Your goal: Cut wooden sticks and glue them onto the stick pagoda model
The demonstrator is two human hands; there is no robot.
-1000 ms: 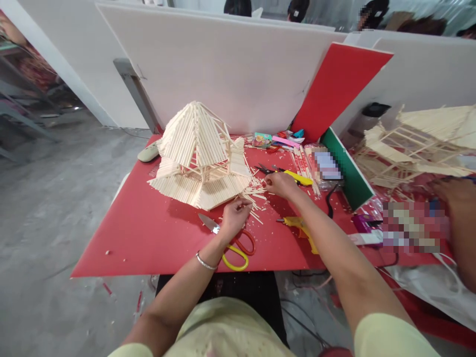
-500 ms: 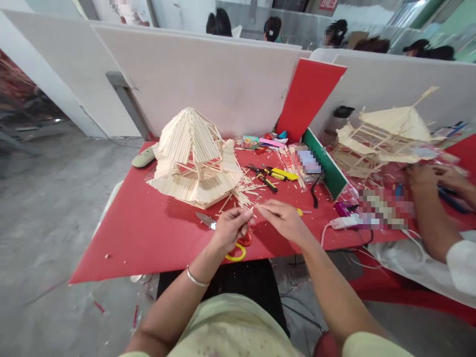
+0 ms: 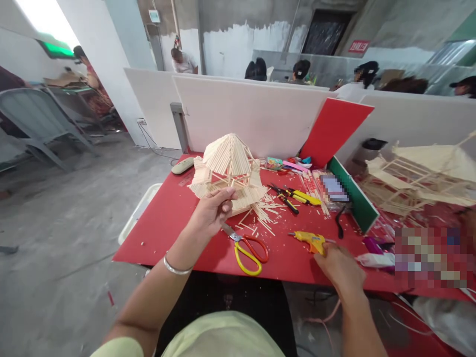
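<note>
My left hand point(image 3: 212, 212) is raised in front of the stick-built model pavilion point(image 3: 227, 161), thumb and fingertips pinched together. Whatever sits in that pinch is too small to make out. At the right, my right hand point(image 3: 340, 265) grips the back end of a yellow glue gun point(image 3: 310, 241), whose nozzle points left over the red tabletop. Between the hands lie scissors point(image 3: 248, 250) with one red and one yellow handle loop. Loose thin wooden sticks point(image 3: 265, 212) are scattered beside the model's base.
Yellow-and-black pliers point(image 3: 284, 199) and a yellow cutter point(image 3: 305, 197) lie behind the glue gun. A green board point(image 3: 353, 196) divides off a second stick model point(image 3: 420, 173) at right. White partitions point(image 3: 253, 116) stand behind. A computer mouse point(image 3: 183, 165) sits at the left.
My hands were together over the table front. The left has moved up and left, still pinched; the right has gone to the glue gun and grips it. The camera view has shifted.
</note>
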